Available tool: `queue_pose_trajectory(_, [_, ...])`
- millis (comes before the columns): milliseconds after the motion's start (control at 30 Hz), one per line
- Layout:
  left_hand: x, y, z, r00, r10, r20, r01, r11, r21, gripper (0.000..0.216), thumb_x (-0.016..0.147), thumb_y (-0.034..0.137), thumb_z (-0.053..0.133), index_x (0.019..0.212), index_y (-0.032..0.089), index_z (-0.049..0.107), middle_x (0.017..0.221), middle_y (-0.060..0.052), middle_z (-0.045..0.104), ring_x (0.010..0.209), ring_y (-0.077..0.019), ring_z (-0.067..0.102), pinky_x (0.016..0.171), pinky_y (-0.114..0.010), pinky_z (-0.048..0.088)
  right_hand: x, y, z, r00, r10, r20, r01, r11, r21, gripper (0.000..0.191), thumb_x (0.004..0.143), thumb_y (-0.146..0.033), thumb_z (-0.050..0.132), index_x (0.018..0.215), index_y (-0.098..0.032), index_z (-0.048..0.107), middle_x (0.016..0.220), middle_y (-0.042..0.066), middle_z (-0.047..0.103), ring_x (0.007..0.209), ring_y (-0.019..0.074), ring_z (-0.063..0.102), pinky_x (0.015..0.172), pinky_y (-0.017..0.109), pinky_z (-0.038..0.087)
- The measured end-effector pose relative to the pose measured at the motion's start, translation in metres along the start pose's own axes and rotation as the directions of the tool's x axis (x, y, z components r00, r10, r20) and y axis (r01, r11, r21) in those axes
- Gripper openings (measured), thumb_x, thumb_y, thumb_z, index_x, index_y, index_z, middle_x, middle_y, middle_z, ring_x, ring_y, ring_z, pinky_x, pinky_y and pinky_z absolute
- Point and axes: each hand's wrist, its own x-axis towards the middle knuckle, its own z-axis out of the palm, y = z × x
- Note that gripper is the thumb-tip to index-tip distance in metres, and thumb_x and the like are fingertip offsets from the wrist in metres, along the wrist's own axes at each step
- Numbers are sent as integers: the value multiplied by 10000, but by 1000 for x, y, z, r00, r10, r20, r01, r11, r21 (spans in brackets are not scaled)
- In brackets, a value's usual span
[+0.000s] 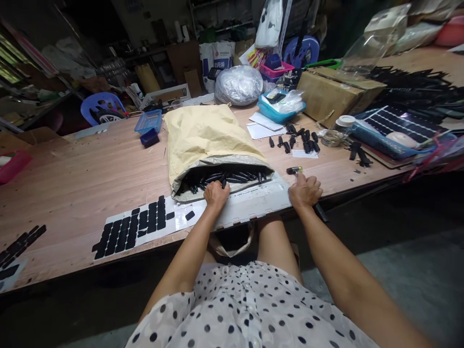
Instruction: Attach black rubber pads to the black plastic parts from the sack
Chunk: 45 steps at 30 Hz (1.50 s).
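My right hand (305, 191) is closed around a small hammer (294, 170) at the front edge of the table. The hammer's head, black at one end and yellowish at the other, shows beyond my fingers, and its dark handle sticks out below. At the mouth of a yellow paper sack (208, 130), my left hand (216, 194) is closed on a small black part (224, 184). Inside the sack lie many similar black pointed parts (232, 175). A flat white board (253, 198) lies under the sack's mouth, between my hands.
A sheet of black pads (132, 224) lies left of the sack. Loose black parts (308, 144) are scattered to the right, near a tape roll (332, 138). Behind stand blue baskets (148, 122), a teal basin (281, 111) and a cardboard box (329, 96).
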Motion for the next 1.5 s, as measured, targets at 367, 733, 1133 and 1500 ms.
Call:
queue_pose_trajectory(367, [-52,-55,-8,943,325,68,-318,944,-92,89,775,268,765,863,254,766,825,-27,697,908,-238,618,857,-362,488,0,0,-4,1000,-1,27,2,999,-35,400,912,-173,472,1227,-190,718,1093,180,580,1013,311,502,780,391,351])
queue_pose_trajectory(733, [-59,-54,3,953,284,108,-270,954,-128,136,765,288,798,901,282,786,918,-28,683,1005,-256,576,901,-381,449,0,1,-1,999,2,-37,-4,999,-53,385,898,-166,485,1188,-192,738,1063,170,582,999,312,506,774,392,351])
queue_pose_trajectory(1133, [-59,-47,3,952,228,204,-188,962,-198,146,791,299,827,936,295,809,934,-14,708,1043,-250,558,962,-401,411,-31,2,-37,987,-156,47,125,910,395,433,877,-224,502,1261,-181,695,932,81,603,867,237,550,828,383,476])
queue_pose_trajectory(1500, [-59,-43,4,957,214,195,-170,960,-222,102,785,315,820,887,308,812,921,-7,716,1015,-247,552,977,-416,400,-146,-66,-51,765,-630,135,363,594,718,387,987,-251,463,1275,-274,720,947,61,683,889,212,652,816,334,554])
